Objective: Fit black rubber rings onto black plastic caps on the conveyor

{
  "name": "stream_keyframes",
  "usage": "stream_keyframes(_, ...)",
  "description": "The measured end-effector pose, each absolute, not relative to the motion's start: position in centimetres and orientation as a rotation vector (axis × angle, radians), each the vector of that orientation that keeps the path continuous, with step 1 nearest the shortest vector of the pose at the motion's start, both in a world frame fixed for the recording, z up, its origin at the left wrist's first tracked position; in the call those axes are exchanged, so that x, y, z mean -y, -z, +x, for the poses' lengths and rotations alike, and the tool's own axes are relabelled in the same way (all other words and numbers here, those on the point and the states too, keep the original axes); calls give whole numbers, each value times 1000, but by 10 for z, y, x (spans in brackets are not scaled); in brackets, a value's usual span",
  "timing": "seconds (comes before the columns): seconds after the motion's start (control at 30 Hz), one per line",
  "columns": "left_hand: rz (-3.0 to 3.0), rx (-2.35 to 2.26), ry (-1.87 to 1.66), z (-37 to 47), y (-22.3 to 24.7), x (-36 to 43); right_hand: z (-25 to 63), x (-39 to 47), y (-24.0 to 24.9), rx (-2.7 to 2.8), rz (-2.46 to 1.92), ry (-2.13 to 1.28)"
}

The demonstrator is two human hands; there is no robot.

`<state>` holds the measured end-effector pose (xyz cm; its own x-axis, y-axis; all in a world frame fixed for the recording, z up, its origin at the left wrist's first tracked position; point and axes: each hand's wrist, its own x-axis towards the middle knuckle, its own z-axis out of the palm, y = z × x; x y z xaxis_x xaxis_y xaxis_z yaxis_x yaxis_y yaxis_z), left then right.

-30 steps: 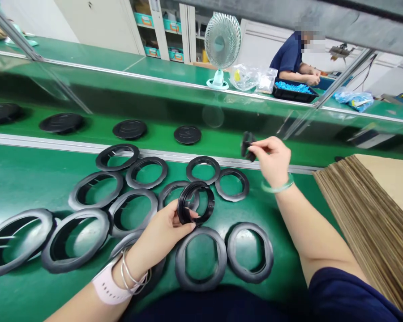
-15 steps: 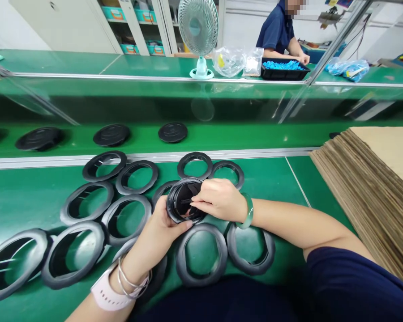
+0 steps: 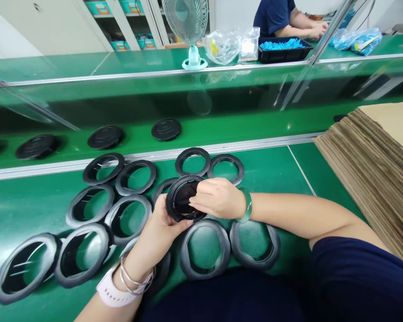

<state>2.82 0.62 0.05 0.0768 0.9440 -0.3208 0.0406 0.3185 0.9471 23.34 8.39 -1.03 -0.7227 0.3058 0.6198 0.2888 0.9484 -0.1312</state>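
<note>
Meeting at a round black plastic-looking ring (image 3: 172, 203) held above the green tabletop (image 3: 275, 174), the two bare hands occupy opposite sides. The left hand (image 3: 161, 226) grips the ring's left and lower rim, thumb along the lower edge. The right hand (image 3: 220, 199) crosses the right rim, fingertips bunched at a black insert (image 3: 184, 195) within the opening; whether they pinch or press it cannot be told. Being round, the ring has no long axis; its open face tilts toward the wearer. Two dark grey rings (image 3: 184, 250) lie nearer the body.
</note>
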Motion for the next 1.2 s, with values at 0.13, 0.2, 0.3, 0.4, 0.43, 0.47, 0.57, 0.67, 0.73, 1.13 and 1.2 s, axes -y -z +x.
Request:
stream_keyframes(0.13,1031,-1337,-880,28,-1,-5,230,-84,14,2377,-489,-122)
stream_keyframes(0.2,1034,-1336,-872,27,-1,-5,229,-83,15,2373,-546,-186)
stream_keyframes(0.3,1041,-1330,-855,26,-1,-4,228,-81,12,2406,-629,-284)
stream_keyframes(0.4,1062,-1334,-833,26,0,-3,228,-81,7,2427,-652,-362)
stream_keyframes(0.43,1074,-1341,-823,25,0,-3,228,-81,5,2434,-650,-379)
stream_keyframes(0.47,1088,-1352,-815,25,-1,-3,228,-81,3,2447,-646,-393)
stream_keyframes(0.57,1140,-1406,-790,24,-1,-3,229,-81,0,2492,-641,-404)
stream_keyframes(0.67,1192,-1455,-761,23,-2,-3,229,-80,-1,2552,-646,-383)
stream_keyframes(0.73,1214,-1478,-732,23,-2,-3,229,-79,-2,2604,-645,-354)
stream_keyframes(1.13,1160,-1411,-840,28,-5,1,227,-64,-13,2697,-663,-176)
stream_keyframes(1.2,1175,-1429,-842,28,-4,1,226,-66,-13,2696,-662,-176)
